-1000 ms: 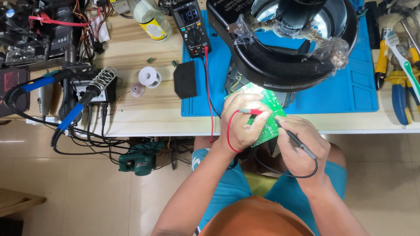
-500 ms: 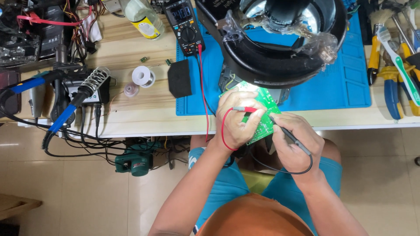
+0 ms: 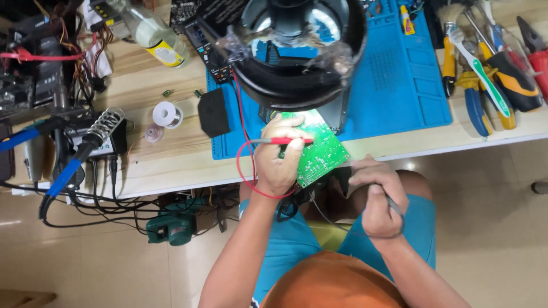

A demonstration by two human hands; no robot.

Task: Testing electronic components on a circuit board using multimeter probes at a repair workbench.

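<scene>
I note the left hand [image 3: 278,162] curled around a green circuit board [image 3: 319,149] at the bench edge, with a red probe [image 3: 283,141] pinched across its fingers and lying on the board. The red lead [image 3: 242,165] loops from that probe round the wrist side of the hand and runs up to the multimeter [image 3: 212,48] well beyond the knuckles. The right hand [image 3: 377,191] is closed in a fist around a black probe [image 3: 344,177] just below the board's lower corner; its tip I cannot make out.

Directly above the left hand, a round black magnifier lamp [image 3: 299,48] overhangs the board's far end and hides much of the blue work mat [image 3: 399,80] beneath. To the outer side of the left hand lie a black pad [image 3: 213,112], a solder spool [image 3: 167,114] and a soldering iron in its coil stand [image 3: 97,134]. Beyond the right hand, pliers and screwdrivers [image 3: 491,68] lie at the mat's edge.

Against the frame half a second earlier: the right hand has dropped lower and away from the board, which it was then nearly touching. The left hand keeps its hold on board and red probe.
</scene>
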